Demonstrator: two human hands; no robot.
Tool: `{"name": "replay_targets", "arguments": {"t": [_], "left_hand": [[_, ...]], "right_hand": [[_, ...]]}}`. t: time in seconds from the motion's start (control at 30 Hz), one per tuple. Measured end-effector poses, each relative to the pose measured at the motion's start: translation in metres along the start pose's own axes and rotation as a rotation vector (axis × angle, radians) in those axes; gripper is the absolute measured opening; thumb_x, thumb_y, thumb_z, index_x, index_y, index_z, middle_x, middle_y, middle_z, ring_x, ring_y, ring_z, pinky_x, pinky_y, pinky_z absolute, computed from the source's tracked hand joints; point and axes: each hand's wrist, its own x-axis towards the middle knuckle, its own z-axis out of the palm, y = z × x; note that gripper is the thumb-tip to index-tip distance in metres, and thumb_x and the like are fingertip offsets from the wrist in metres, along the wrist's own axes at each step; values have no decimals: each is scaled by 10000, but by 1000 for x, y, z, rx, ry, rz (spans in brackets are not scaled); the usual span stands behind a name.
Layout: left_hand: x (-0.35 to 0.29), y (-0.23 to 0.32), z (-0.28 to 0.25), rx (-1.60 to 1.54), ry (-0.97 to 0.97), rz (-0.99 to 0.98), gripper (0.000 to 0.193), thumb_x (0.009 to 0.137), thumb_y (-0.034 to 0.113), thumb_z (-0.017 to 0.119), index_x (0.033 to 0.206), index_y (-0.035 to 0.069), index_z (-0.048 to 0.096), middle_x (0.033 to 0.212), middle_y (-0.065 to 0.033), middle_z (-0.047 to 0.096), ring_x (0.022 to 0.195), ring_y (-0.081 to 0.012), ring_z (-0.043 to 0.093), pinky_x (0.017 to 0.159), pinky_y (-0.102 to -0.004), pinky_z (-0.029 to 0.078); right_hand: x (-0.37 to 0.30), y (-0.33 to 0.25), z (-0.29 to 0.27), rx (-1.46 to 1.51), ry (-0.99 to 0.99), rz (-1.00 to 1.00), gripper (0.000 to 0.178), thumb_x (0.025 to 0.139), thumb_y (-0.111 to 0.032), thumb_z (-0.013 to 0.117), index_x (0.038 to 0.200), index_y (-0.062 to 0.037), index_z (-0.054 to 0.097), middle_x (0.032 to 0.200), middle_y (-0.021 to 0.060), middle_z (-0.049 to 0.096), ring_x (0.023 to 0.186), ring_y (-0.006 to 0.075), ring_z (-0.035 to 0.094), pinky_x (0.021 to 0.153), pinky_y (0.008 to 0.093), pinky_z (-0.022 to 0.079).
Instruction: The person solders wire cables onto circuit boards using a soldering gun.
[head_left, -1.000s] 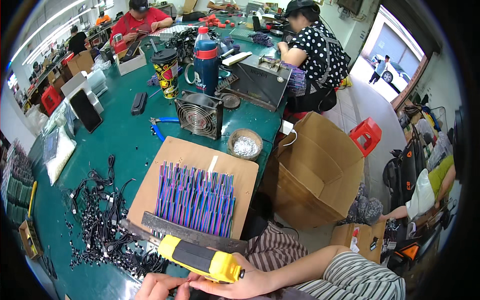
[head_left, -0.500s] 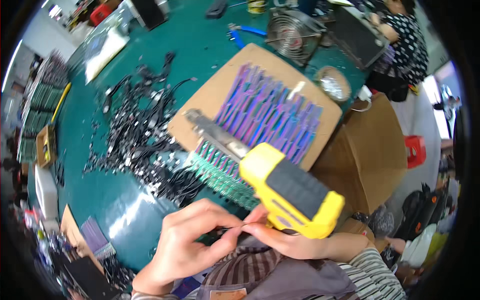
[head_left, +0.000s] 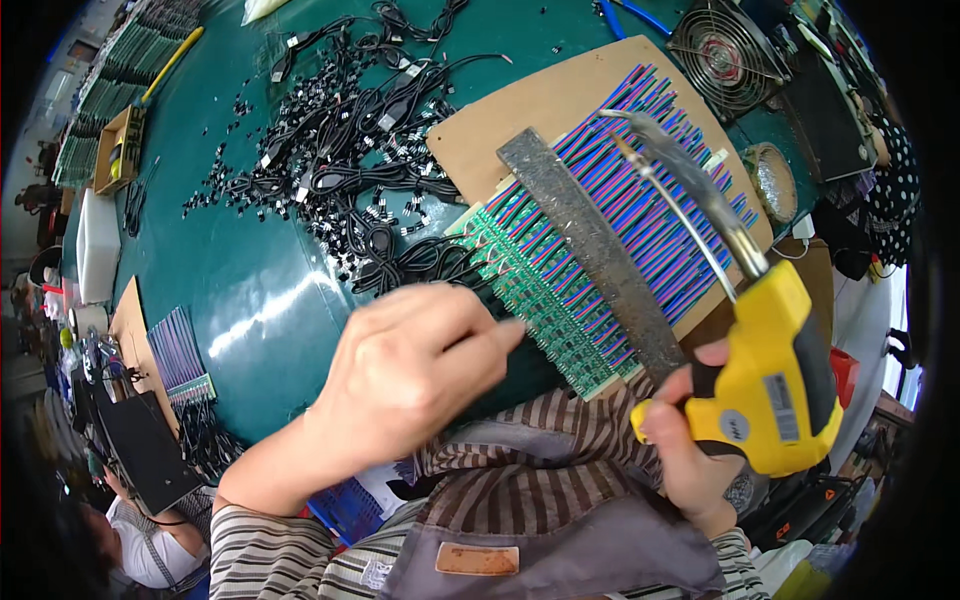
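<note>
My right hand [head_left: 685,440] grips a yellow and black soldering gun [head_left: 780,400], its trigger finger bent round the handle. The gun's metal tip and thin feed tube point up and left over rows of multicoloured wires [head_left: 640,190]. A flat metal bar [head_left: 600,255] lies across those wires. They run to a row of green circuit boards [head_left: 545,310] at the near edge of a brown board [head_left: 500,110]. Just left of the circuit boards is my left hand [head_left: 410,370], slightly blurred, with fingers curled in a pinch; what they hold is hidden. Black cables [head_left: 400,265] reach the boards' left end.
A heap of black cables with small connectors [head_left: 320,150] covers the left of the green table. A metal fan [head_left: 722,50], a round dish [head_left: 770,180] and blue-handled pliers [head_left: 640,18] lie at the far right. Another person [head_left: 155,540] sits lower left.
My hands, together at a thin wire before, are now apart. The soldering gun has swung to the right and its tip now points up. The view has shifted, so the boards show more fully.
</note>
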Motion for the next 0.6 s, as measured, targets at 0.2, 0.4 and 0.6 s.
{"name": "replay_targets", "arguments": {"t": [0.2,0.4,0.6], "left_hand": [[-4,-21,32,277,130,149,269,594,40,719,860,54,681,660,-8,541,544,-154,534,453,-288,403],[-3,-23,36,294,92,109,253,597,57,719,846,53,670,648,-13,525,546,-159,532,458,-289,408],[-2,-29,33,214,112,87,233,592,84,720,817,55,667,631,-23,498,528,-171,517,440,-301,385]], "right_hand": [[-21,21,-7,150,5,64,514,928,-408,469,1209,11,370,1085,161,512,604,116,512,544,239,432],[-39,37,-11,21,-31,51,593,898,-493,489,1199,13,417,1147,166,513,599,120,509,536,248,422],[-49,49,-2,222,3,112,530,876,-454,562,1118,2,440,1046,161,494,594,124,472,515,262,413]]}}
